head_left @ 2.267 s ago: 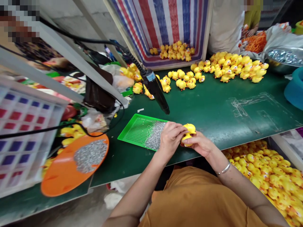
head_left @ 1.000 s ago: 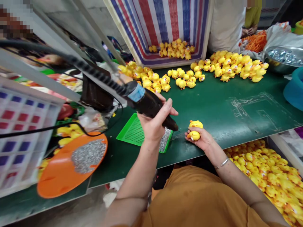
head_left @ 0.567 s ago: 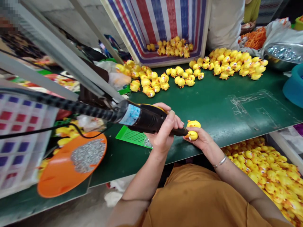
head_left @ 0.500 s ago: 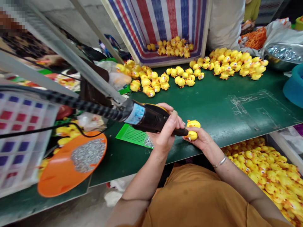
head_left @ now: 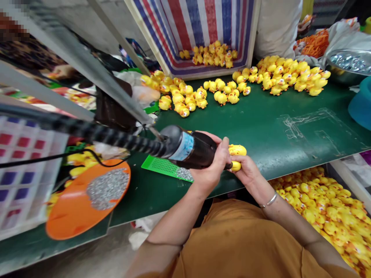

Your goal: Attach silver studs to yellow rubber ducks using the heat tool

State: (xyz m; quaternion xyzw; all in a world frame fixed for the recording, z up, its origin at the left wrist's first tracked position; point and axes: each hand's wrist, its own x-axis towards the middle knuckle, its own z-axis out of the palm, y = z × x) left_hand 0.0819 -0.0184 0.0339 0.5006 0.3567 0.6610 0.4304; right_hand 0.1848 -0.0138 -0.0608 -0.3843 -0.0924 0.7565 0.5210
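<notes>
My left hand [head_left: 213,166] is wrapped around a black electric screwdriver [head_left: 199,150] with a blue label, which hangs on a coiled black cable. Its tip points right, against a yellow toy duck [head_left: 237,150]. The fingers of my right hand [head_left: 246,169] are closed around that duck, just above the green table's front edge. Where the tip meets the duck is partly hidden by my fingers. Just left of my left hand lies a green perforated tray [head_left: 158,164] with small silver screws [head_left: 184,173] at its near end.
An orange dish [head_left: 68,212] holds many screws on the left. Toy ducks [head_left: 181,98] line the table's back, before a striped box [head_left: 174,71]. More ducks [head_left: 327,212] fill a bin at lower right. A metal post [head_left: 116,88] slants at left; a blue basin [head_left: 361,104] stands right.
The screwdriver and my left hand have moved right, toward the duck, and the tool's rear has swung nearer. My right hand keeps hold of the duck in almost the same place.
</notes>
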